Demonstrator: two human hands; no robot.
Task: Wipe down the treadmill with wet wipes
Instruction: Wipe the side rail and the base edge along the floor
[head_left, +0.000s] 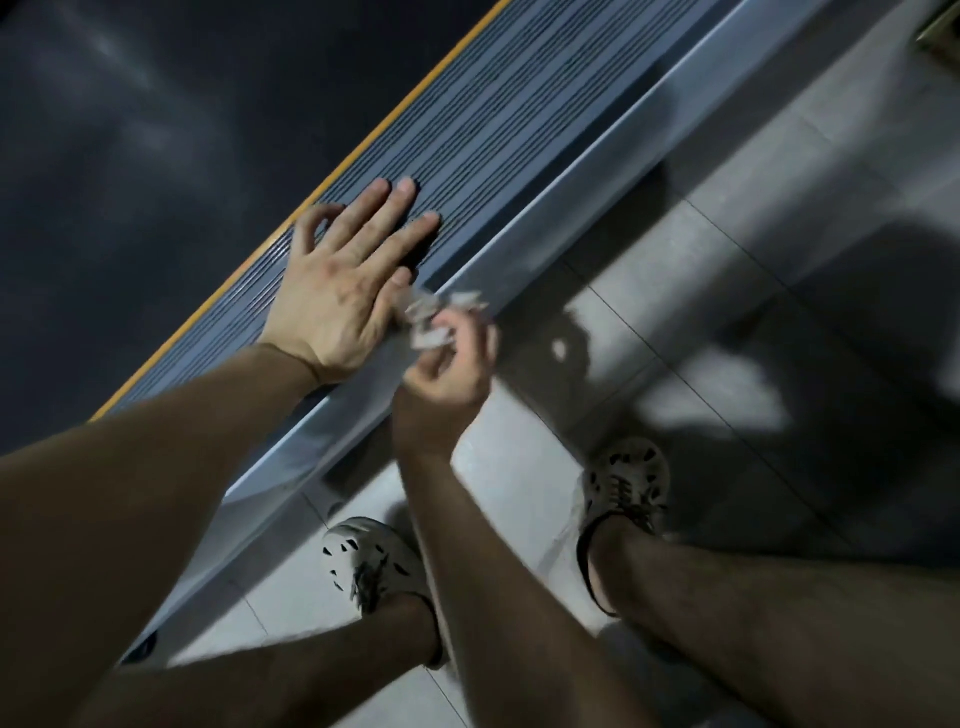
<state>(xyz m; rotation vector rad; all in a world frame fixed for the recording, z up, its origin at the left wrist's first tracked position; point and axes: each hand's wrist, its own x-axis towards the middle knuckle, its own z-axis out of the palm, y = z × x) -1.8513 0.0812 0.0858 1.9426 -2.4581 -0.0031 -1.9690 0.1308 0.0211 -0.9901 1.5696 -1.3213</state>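
**Treadmill rail under a flat hand, wipe bunched in the other**

Treadmill (519, 130) is running as a diagonal band from 7 o'clock to 1 o'clock. Its dark belt (156, 156) is filling the 10 o'clock side. A thin yellow strip (363, 148) is separating the belt from the grey ribbed side rail, and a silver outer frame (545, 223) is bordering that rail toward 4 o'clock.

The person's left hand (337, 291) is lying palm down on the ribbed rail, just left of centre. Three of its fingers are stretching straight toward 1 o'clock, and the little finger is curling at the yellow strip. The thumb is pointing toward the silver frame.

The right hand (449, 369) is sitting at centre over the silver frame. Its fingers are curling around a crumpled wet wipe (431, 322) and pinching it. The wipe is bunching up just beside the left thumb. Whether it is touching the frame is not clear, as this part is blurring.

At 6 o'clock and 5 o'clock the person's feet are standing in pale perforated clogs (363, 561) on a grey tiled floor (675, 312), beside the machine.
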